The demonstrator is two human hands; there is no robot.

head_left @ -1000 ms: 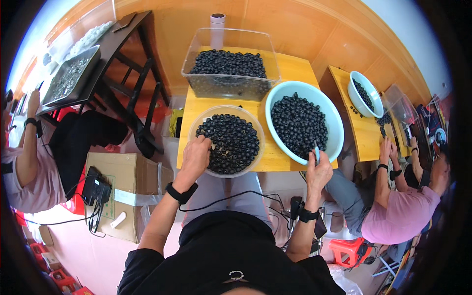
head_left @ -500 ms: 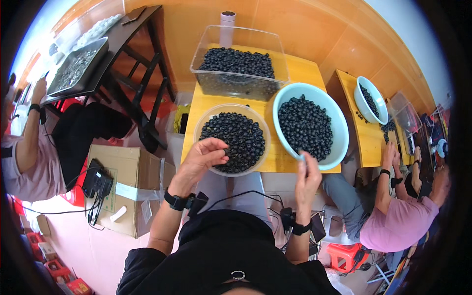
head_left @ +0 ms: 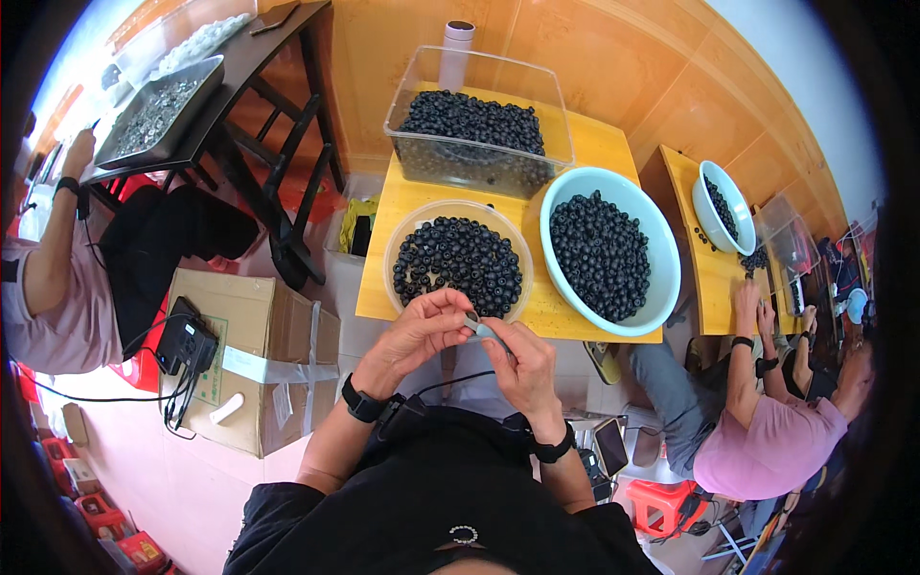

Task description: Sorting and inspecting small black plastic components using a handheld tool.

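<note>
1. At far left, a co-worker (head_left: 57,297) in a pale pink top sits at a dark table (head_left: 259,53), one hand near a tray (head_left: 203,101) of grey bits.
2. Nearer the centre, a taped cardboard box (head_left: 247,321) stands on the floor, a black device (head_left: 188,337) with cables against it.
3. The left hand (head_left: 422,335), a dark band at its wrist, pinches a small dark bead (head_left: 471,316) between thumb and fingertips, just off the table's near edge.
4. Behind that hand, a round clear bowl (head_left: 417,227) of dark beads sits on a yellow table (head_left: 599,153); a clear box (head_left: 422,165), also holding beads, stands beyond it, a pink flask (head_left: 455,57) at its back.
5. The right hand (head_left: 522,364) meets the left, fingers closed around a small pale tool (head_left: 489,333) held up to the bead; whether the two touch cannot be told.
6. Right of the bowl, a light-blue basin (head_left: 661,278) brims with more dark beads.
7. At far right, another co-worker (head_left: 776,431) in pink bends over a second yellow table (head_left: 682,206), near a smaller blue basin (head_left: 741,220); a red stool (head_left: 661,508) stands close by.
</note>
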